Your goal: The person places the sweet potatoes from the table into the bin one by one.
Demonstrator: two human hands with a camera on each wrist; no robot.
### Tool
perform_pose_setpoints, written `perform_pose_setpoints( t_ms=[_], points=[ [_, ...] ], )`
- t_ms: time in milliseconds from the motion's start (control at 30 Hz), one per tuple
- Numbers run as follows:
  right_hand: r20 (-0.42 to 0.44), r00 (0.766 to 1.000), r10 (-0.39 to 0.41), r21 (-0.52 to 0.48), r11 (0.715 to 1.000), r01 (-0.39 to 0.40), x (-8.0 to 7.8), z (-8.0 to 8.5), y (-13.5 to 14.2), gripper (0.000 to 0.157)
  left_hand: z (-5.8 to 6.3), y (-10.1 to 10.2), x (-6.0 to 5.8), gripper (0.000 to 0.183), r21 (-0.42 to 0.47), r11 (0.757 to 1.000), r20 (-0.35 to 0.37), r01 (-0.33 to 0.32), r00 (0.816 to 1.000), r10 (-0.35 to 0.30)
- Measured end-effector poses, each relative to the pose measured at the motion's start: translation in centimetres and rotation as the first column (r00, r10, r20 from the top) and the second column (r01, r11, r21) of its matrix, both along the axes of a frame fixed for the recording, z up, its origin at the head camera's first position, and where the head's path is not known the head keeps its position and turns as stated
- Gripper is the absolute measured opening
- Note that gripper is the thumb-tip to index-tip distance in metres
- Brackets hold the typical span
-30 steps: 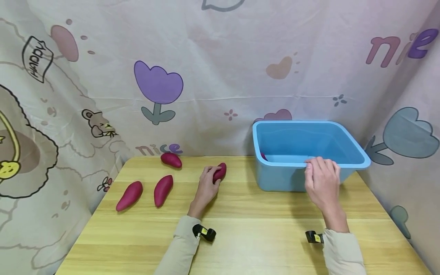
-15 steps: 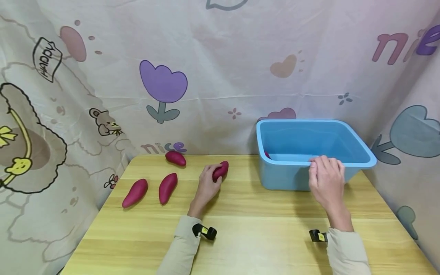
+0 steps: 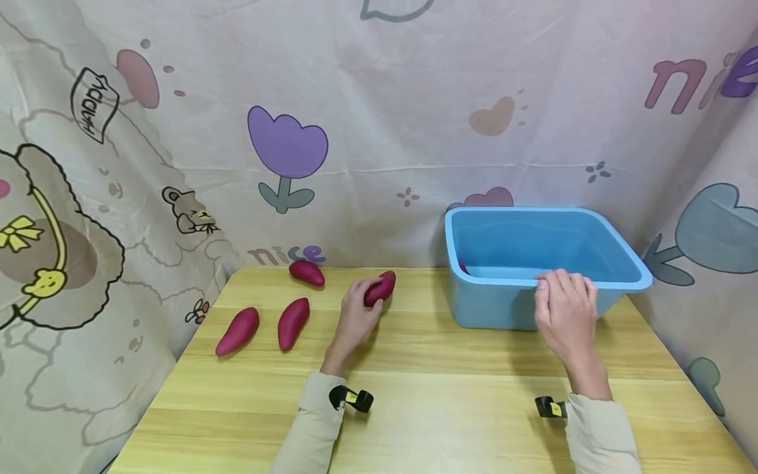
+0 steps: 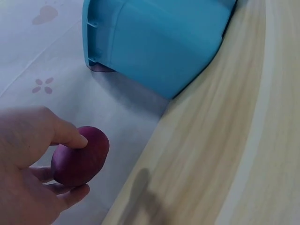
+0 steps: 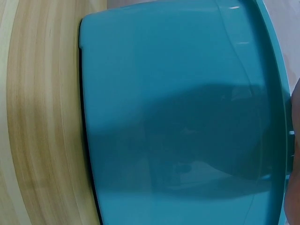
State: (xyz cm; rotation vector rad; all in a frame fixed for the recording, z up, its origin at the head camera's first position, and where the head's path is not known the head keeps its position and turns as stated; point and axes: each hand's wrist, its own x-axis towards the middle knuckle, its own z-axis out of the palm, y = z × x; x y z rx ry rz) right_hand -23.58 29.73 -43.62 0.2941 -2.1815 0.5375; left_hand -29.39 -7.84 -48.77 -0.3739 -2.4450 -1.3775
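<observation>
My left hand (image 3: 357, 309) pinches a purple-red sweet potato (image 3: 381, 288) between thumb and fingers, near the table's back edge. In the left wrist view that sweet potato (image 4: 83, 159) points its rounded end at the camera, and a shadow falls on the wood beside it. My right hand (image 3: 567, 316) grips the front rim of a blue plastic bin (image 3: 485, 303), fingers hooked over the edge. The right wrist view is mostly the bin's side wall (image 5: 178, 61), with part of the hand (image 5: 294, 187) at the right border. Inside the bin, a bit of another sweet potato (image 3: 464, 268) shows at the left.
Three more sweet potatoes lie at the table's left: one by the back edge (image 3: 306, 273), one upright in view (image 3: 293, 324) and one slanting (image 3: 238, 332). A printed cloth (image 3: 379, 131) hangs behind the wooden table (image 3: 450, 408) and along both sides.
The head view has shifted slightly left. My left hand has raised the sweet potato a little, away from me. My right hand stays on the bin's rim.
</observation>
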Motion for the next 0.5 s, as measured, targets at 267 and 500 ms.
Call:
perform_pose_setpoints(
  t_ms=[267,500],
  points=[
    [-0.005,1.000,0.002,-0.001,1.000,-0.002,-0.1,0.0,0.0,0.035,1.0,-0.1,0.3,0.045,0.008,1.000,-0.044,0.004,0.999,-0.004],
    [-0.006,1.000,0.002,-0.003,1.000,-0.002,0.0,-0.1,-0.1,0.035,1.3,0.0,0.4,0.045,0.024,1.000,-0.076,0.009,0.997,-0.007]
  ],
)
